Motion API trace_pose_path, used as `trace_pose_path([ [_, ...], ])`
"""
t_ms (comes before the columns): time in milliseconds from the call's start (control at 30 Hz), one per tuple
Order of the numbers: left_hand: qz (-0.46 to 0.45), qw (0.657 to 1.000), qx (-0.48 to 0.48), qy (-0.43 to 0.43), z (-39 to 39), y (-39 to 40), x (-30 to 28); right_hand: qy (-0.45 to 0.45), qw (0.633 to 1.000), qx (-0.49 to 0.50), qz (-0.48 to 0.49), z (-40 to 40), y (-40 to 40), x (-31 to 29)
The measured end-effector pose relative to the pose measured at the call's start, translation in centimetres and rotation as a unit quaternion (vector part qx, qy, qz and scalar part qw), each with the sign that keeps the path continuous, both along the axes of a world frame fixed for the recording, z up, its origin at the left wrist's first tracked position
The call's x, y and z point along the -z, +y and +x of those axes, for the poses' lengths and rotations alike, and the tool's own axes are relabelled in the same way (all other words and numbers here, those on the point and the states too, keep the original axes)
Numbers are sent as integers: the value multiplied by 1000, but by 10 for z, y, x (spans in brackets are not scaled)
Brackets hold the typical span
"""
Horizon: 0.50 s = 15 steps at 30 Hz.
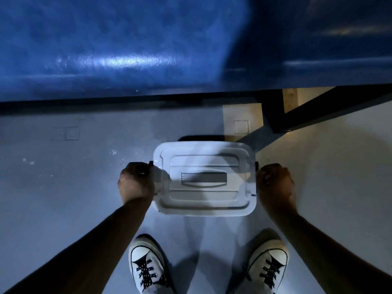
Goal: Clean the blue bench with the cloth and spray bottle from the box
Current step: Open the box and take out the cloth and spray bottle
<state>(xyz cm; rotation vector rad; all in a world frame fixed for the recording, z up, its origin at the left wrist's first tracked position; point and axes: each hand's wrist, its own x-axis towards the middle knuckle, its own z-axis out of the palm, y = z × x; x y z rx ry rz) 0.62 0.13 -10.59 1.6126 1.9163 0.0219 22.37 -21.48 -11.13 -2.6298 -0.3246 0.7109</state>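
pale grey floor [63, 187] fills the lower view. left hand [135, 184] is curled around the black latch on the left side of the box [204, 179]; right hand [275, 183] is curled around the latch on its right side. the box sits lidded, between the hands, just ahead of two white shoes [146, 264]. beyond it runs the blue bench [127, 49].
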Motion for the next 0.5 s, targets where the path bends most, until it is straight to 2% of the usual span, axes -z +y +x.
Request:
trace_pose_path([
  [100,-32,999,10,-24,4,-13,-2,3,1000,-23,1,-17,6,2],
  [167,-46,998,0,-34,3,-20,2,19,1000,-3,2,-23,10,5],
  [300,-14,998,-30,-57,4,-23,-3,18,999,46,5,-27,11,7],
  [500,33,990,88,-103,36,-34,-46,59,989,134,38,-11,-23,-17],
])
